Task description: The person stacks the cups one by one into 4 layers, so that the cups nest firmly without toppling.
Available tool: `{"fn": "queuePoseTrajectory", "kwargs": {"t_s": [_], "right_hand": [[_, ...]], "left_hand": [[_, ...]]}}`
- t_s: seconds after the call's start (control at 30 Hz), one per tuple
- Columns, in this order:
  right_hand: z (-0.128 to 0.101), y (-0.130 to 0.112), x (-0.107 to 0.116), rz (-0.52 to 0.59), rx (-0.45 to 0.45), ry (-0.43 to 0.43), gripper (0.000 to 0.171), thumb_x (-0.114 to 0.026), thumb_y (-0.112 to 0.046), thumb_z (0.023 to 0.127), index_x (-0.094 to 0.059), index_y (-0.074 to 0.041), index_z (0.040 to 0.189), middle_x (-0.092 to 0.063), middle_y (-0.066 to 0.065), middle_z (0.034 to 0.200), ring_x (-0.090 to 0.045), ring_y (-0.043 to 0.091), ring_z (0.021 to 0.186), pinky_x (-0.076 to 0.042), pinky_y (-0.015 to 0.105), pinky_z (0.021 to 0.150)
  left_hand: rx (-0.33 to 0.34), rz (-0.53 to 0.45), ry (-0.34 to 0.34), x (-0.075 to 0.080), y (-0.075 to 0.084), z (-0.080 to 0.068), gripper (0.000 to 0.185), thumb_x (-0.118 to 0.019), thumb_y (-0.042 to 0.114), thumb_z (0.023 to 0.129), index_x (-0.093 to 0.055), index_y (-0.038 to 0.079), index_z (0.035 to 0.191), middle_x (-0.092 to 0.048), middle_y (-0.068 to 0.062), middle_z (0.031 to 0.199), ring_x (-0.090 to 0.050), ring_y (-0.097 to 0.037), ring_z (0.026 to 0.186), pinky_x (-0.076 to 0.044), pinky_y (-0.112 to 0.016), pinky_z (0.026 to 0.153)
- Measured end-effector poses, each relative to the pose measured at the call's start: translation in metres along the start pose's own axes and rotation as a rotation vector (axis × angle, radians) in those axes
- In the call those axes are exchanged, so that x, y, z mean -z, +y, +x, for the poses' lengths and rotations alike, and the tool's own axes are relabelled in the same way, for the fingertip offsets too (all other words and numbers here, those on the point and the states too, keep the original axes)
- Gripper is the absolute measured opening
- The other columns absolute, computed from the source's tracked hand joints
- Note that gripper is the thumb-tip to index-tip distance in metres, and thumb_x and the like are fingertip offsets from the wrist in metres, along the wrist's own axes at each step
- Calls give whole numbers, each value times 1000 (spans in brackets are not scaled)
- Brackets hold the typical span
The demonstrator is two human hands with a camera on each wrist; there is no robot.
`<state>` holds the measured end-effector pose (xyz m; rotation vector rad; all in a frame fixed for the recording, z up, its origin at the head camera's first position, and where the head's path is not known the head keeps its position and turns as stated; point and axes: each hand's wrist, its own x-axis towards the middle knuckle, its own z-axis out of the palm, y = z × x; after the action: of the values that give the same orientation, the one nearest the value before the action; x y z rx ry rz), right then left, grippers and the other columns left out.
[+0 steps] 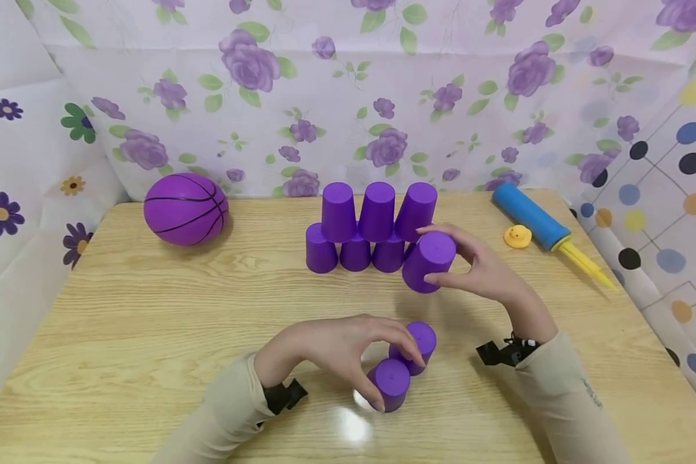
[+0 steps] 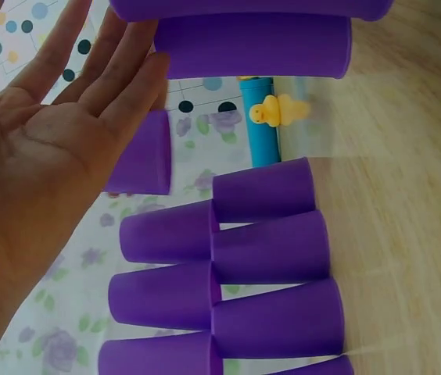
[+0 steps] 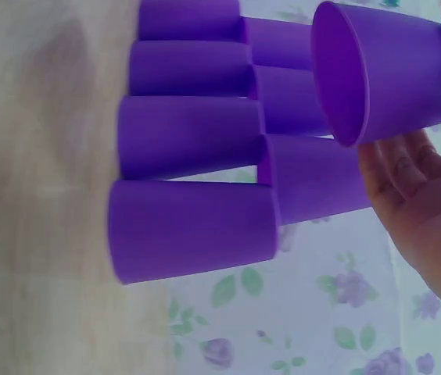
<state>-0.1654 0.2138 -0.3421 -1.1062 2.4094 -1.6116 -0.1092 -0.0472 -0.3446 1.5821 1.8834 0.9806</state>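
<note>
This looks like a screened-off nook, room type unclear: flowered sheeting (image 1: 348, 96) and dotted sheeting (image 1: 661, 212) enclose a wood-grain desk (image 1: 151, 309).

A: What colour is shared by the cups (image 1: 377, 211)?
B: Solid purple is seen on all of them.
A: And on the ball (image 1: 186, 209)?
B: Purple again, crossed by curved black lines.
A: How are the pump (image 1: 530, 216) and the duck (image 1: 517, 236) coloured?
B: Blue is shown on the pump's barrel and yellow on its nozzle (image 1: 586, 263); yellow is repeated on the duck.
A: What is printed on the cloths?
B: On the back cloth (image 1: 348, 96), purple roses and green leaves are set on white. The left cloth (image 1: 35, 180) is scattered with purple, green and orange flowers. On the right cloth (image 1: 661, 206), black, blue, orange and yellow dots are joined by thin lines.
A: And the table (image 1: 151, 322)?
B: Its pale brown is streaked with wood grain. Cream is seen on the sleeves (image 1: 232, 399).
</note>
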Motion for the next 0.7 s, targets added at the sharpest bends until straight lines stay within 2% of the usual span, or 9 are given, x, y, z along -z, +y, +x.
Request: {"fn": "queuePoseTrajectory", "kwargs": {"t_s": [0.2, 0.37, 0.57, 0.7], "right_hand": [[9, -10, 8, 24, 96, 111, 61, -70, 10, 75, -47, 1, 131, -51, 17, 126, -52, 16, 113, -42, 25, 97], [25, -21, 12, 42, 137, 206, 58, -69, 6, 74, -51, -1, 129, -55, 15, 124, -56, 16, 107, -46, 23, 90], [43, -34, 22, -2, 92, 299, 58, -67, 8, 73, -54, -5, 128, -57, 6, 119, -58, 16, 99, -47, 22, 86], [58, -35, 27, -27, 54, 317, 57, -66, 7, 77, -52, -6, 130, -57, 3, 116, -57, 17, 98, -46, 22, 87]], "left_hand": [[27, -26, -37, -3, -3, 3, 57, -83, 17, 71, -57, 11, 121, -56, 4, 125, -45, 1, 119, -34, -18, 104], [53, -81, -34, -7, -3, 1, 54, -80, 7, 72, -57, 6, 121, -58, -2, 124, -47, 0, 117, -36, -16, 102], [103, -150, -31, -8, -7, 0, 48, -78, 1, 72, -60, 7, 116, -59, -2, 119, -49, 1, 113, -38, -15, 100], [150, -100, -53, -9, -10, 0, 47, -79, 4, 71, -61, 12, 114, -59, 3, 115, -50, 3, 107, -41, -14, 96]]}}
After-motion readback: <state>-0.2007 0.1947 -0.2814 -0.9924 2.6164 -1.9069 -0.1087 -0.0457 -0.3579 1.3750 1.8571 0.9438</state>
